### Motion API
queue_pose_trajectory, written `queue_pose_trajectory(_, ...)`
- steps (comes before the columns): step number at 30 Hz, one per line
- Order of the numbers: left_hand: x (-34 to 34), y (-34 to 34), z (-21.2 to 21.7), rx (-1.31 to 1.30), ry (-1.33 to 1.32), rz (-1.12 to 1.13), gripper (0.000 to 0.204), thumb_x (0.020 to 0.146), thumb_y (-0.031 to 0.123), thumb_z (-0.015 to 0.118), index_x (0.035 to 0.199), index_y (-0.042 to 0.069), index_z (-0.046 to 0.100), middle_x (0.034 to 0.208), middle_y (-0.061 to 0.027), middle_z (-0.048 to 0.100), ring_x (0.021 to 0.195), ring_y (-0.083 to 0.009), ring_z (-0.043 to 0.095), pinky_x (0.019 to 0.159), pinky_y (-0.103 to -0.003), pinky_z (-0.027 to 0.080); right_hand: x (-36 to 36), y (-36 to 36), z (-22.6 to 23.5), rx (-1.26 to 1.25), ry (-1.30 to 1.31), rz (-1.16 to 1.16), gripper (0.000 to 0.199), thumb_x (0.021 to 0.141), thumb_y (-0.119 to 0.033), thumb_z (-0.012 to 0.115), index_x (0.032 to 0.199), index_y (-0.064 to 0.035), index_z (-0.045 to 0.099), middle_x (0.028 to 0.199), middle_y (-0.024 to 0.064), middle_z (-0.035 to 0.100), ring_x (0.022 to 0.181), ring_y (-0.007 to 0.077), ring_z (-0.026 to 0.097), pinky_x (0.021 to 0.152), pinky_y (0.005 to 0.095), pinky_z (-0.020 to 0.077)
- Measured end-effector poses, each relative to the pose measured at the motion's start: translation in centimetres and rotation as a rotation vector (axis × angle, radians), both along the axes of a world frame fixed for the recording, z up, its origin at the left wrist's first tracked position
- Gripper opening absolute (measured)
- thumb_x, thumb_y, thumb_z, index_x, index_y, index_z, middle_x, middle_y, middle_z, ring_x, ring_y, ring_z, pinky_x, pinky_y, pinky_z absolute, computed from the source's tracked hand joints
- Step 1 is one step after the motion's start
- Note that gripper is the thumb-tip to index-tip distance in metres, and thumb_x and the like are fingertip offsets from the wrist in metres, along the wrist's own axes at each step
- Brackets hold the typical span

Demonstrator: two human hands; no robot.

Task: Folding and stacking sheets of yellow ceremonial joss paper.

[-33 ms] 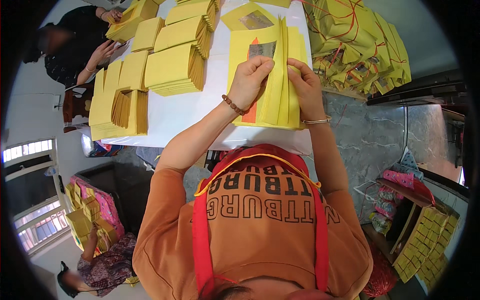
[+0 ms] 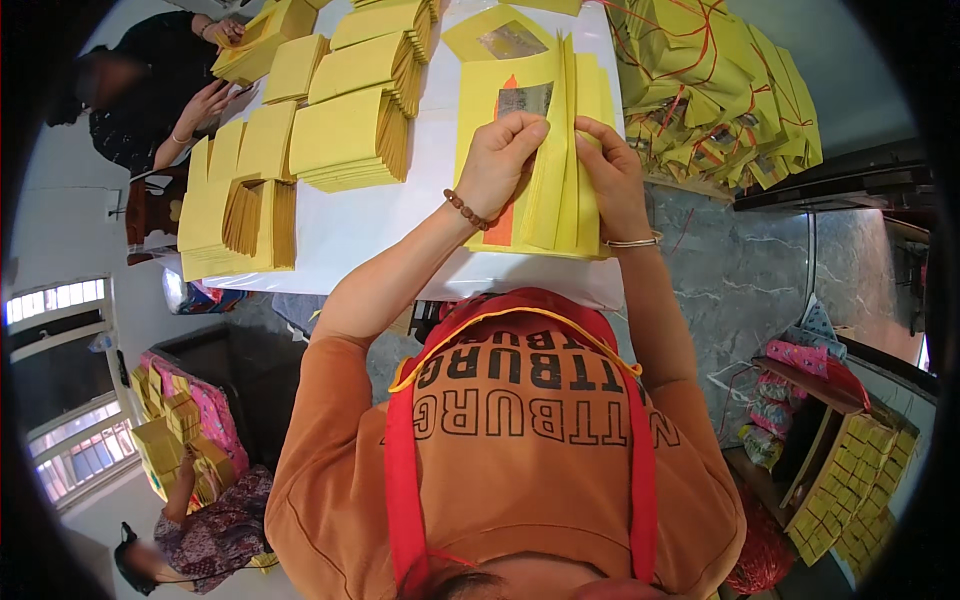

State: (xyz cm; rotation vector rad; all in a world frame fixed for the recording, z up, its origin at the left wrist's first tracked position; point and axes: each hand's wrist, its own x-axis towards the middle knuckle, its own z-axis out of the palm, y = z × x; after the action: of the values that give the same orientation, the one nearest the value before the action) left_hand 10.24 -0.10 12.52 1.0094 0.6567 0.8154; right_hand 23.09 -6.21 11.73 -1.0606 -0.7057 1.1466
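Note:
A stack of yellow paper sheets (image 2: 543, 210) lies at the table's near right part, some raised on edge and fanned apart. My left hand (image 2: 503, 160) is closed, thumb and fingers pinching the raised sheets from the left. A printed orange shape (image 2: 498, 228) and a dark silvery patch (image 2: 528, 101) show on the sheet beside it. On the other side, my right hand (image 2: 614, 175) has its thumb and forefinger closed at the edge of a rightmost sheet. Beyond the stack lies another yellow sheet (image 2: 470, 38) with a silvery patch.
Bundles of folded yellow paper (image 2: 345, 135) stand in rows on the white-covered table (image 2: 350, 225). Yellow sheets tied with red string (image 2: 710, 90) are heaped at right. One person (image 2: 140, 90) handles paper at far left; another (image 2: 215, 530) sits at lower left. A wooden cabinet (image 2: 815, 460) stands lower right.

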Motion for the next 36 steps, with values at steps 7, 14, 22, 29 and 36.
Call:
queue_pose_trajectory(7, -0.1, 0.0, -0.2, 0.035, 0.022, -0.002, 0.017, 0.088, 0.016, 0.051, 0.089, 0.001, 0.058, 0.067, 0.0047, 0.051, 0.055, -0.0018, 0.041, 0.05, -0.016, 0.034, 0.2, 0.1, 0.2, -0.015, 0.157, -0.028, 0.029, 0.089, -0.026, 0.05, 0.098, -0.0005, 0.058, 0.088, 0.0008, 0.059, 0.076, 0.0051, 0.054, 0.067, 0.0173, 0.0433)
queue_pose_trajectory(14, -0.2, 0.2, -0.4, 0.015, 0.018, 0.001, 0.016, 0.087, 0.016, 0.052, 0.089, 0.002, 0.058, 0.066, 0.0052, 0.05, 0.056, -0.0018, 0.041, 0.05, -0.016, 0.034, -0.1, 0.0, 0.9, -0.002, 0.012, -0.001, 0.019, 0.086, -0.019, 0.055, 0.093, -0.0017, 0.057, 0.085, 0.0002, 0.058, 0.074, 0.0044, 0.053, 0.064, 0.0178, 0.0437)
queue_pose_trajectory(22, -0.5, 0.2, -0.7, -0.025, -0.037, 0.014, 0.016, 0.088, 0.017, 0.052, 0.088, 0.002, 0.057, 0.065, 0.0057, 0.049, 0.053, -0.001, 0.04, 0.047, -0.016, 0.032, 0.3, 0.0, 0.1, 0.033, 0.176, 0.022, 0.01, 0.084, -0.01, 0.053, 0.09, -0.0019, 0.055, 0.082, 0.0003, 0.057, 0.07, 0.005, 0.053, 0.061, 0.0176, 0.0437)
queue_pose_trajectory(29, -0.6, 0.4, -0.4, -0.085, -0.085, 0.003, 0.015, 0.087, 0.016, 0.053, 0.089, 0.002, 0.058, 0.067, 0.0043, 0.052, 0.052, -0.0026, 0.041, 0.047, -0.016, 0.034, 0.0, 0.2, 0.2, 0.046, 0.12, -0.005, 0.01, 0.084, -0.007, 0.051, 0.093, -0.003, 0.052, 0.082, 0.0014, 0.057, 0.07, 0.0052, 0.053, 0.06, 0.0187, 0.0437)
queue_pose_trajectory(36, -0.4, 0.5, -0.1, -0.105, -0.079, -0.006, 0.014, 0.086, 0.014, 0.054, 0.087, 0.001, 0.058, 0.069, 0.0007, 0.055, 0.056, -0.0048, 0.048, 0.052, -0.019, 0.041, 0.0, 0.0, 0.0, 0.109, -0.019, -0.033, 0.017, 0.083, -0.005, 0.052, 0.1, -0.0035, 0.053, 0.082, 0.0023, 0.057, 0.072, 0.0042, 0.052, 0.06, 0.0191, 0.044)
